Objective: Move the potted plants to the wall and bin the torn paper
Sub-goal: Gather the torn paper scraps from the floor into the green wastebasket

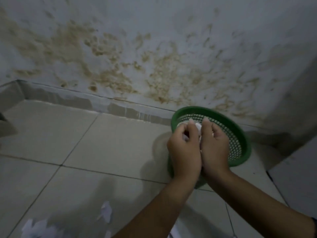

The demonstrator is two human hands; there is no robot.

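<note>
A green perforated bin (236, 133) is seen standing on the tiled floor (85, 143), close against the foot of the stained wall (154, 57); it serves here as the landmark. Directly over the near part of its mouth, both hands are held side by side, their inner edges touching. The left hand (184, 148) is curled, with its fingers folded inward around white torn paper (249, 128) — a scrap of it is visible between the knuckles of that hand and the fingertips of the other. The right hand (215, 146) is likewise bent around the same wad, its fingers arched over it and its thumb set off to the bin's side. How much paper is enclosed cannot be told, since most of it is hidden by the two hands.

More loose paper scraps (106, 212) are left lying on the floor well apart from the bin, toward the near left of it; several crumpled white pieces are gathered there — blurred, so their number cannot be told. The wall behind the bin is marked with brown blotches, and a grey skirting strip (68, 98) is run along its base, passing to the left of the bin. A pale vertical surface (300, 177) is seen just to the right of the bin.
</note>
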